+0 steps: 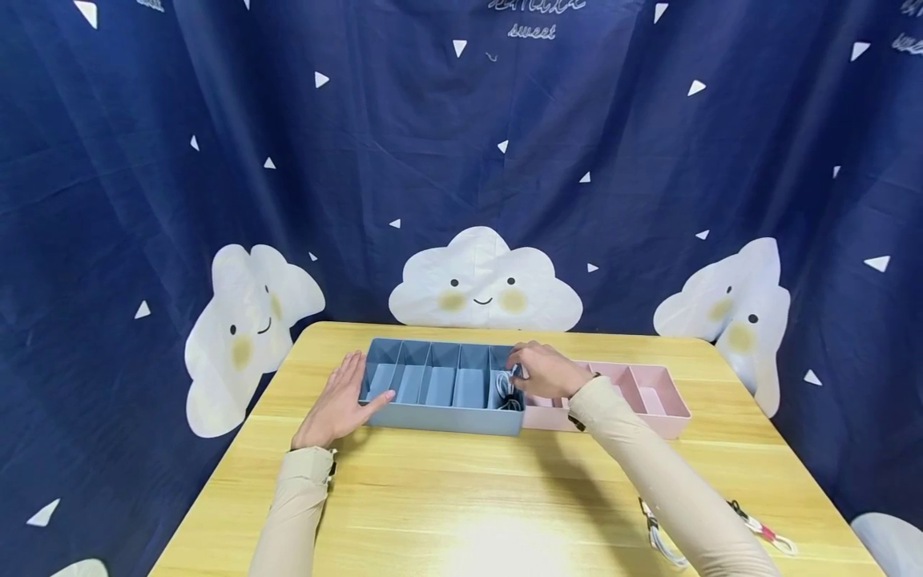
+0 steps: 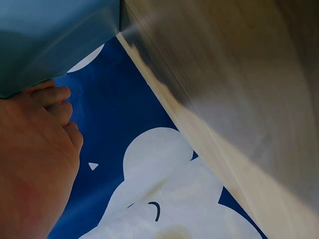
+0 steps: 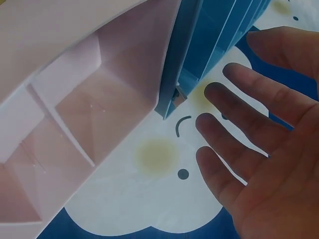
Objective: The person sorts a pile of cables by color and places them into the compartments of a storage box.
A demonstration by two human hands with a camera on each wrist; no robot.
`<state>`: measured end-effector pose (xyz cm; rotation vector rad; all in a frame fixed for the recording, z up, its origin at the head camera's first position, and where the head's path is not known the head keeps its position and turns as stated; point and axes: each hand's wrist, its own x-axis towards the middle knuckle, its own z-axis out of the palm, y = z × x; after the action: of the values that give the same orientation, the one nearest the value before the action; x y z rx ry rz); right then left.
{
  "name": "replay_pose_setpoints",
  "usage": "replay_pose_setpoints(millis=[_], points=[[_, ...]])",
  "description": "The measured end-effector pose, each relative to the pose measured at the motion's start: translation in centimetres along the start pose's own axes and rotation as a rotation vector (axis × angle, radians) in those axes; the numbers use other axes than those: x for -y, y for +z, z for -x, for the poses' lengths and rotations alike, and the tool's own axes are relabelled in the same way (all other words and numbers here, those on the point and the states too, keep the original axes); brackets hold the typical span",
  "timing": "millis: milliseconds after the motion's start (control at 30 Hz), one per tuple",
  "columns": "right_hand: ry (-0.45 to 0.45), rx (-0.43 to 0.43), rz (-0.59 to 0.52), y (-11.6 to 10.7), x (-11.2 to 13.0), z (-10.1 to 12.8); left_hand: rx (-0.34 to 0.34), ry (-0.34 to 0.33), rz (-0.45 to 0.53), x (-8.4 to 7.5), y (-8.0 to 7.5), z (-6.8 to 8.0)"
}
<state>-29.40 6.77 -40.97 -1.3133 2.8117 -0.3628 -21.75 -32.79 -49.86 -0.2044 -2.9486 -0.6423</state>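
While the left hand lies flat, fingers straight, against the left end of the blue organizer, the right hand hovers over its rightmost compartment, fingers spread in the wrist view. A coiled white cable sits there: probably light, limp and springy, best pinched across the whole bundle. Beyond the right hand, the pink tray abuts the organizer.

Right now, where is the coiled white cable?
In the head view, the coiled white cable lies in the rightmost compartment of the blue organiser, right beside the pink tray, under the right hand.
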Motion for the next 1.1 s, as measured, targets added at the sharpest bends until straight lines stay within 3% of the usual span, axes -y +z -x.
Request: replay_pose_setpoints(millis=[433,1100], points=[[-0.037,-0.073,-0.035,-0.4,-1.1,1.3,0.004,0.001,0.001,0.1,-0.1,0.1],[0.063,-0.076,-0.078,-1.4,-1.3,3.9,0.001,0.005,-0.005,0.0,-0.1,-0.1]])
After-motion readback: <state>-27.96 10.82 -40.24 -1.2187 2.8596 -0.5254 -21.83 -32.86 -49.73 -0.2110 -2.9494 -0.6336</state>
